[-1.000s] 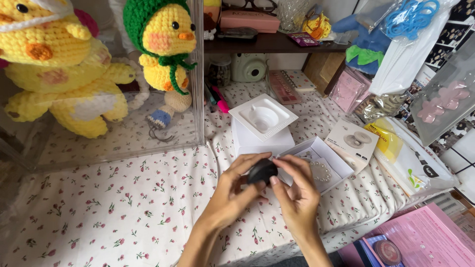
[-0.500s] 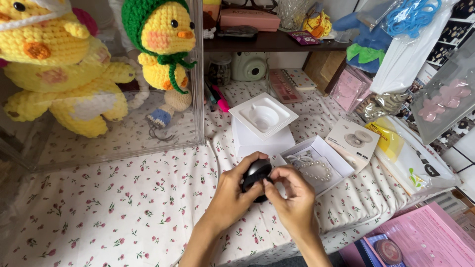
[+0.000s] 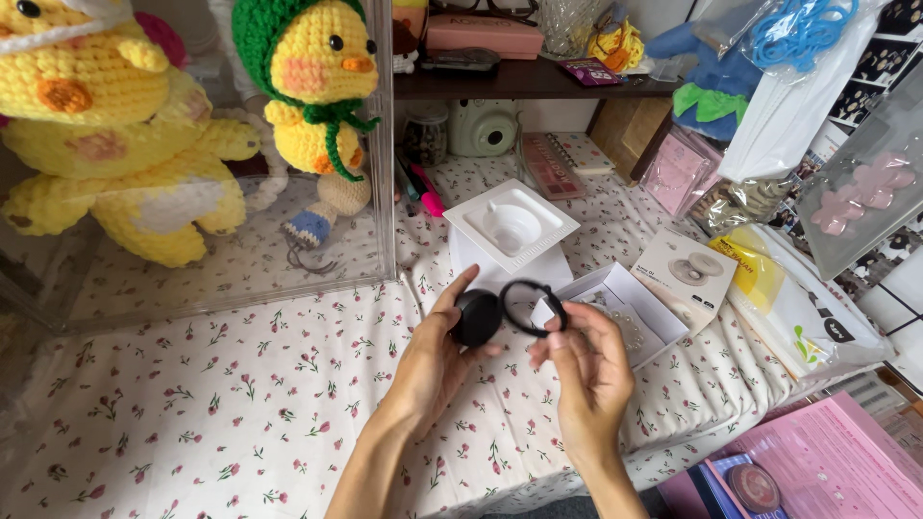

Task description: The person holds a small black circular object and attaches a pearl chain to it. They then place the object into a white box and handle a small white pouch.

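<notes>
Gripped black round disc in left hand, thin black ring pinched just beside it by right hand.

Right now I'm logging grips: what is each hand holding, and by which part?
The left hand holds a round black puck by its rim. The right hand pinches a thin black ring at its right edge with its fingers.

**Surface: cloth-covered table**

A table under a white floral cloth fills the lower frame. On it: a clear display case upper left, a white moulded tray at centre, an open white box just right of centre, a pink marker beside the case.
</notes>
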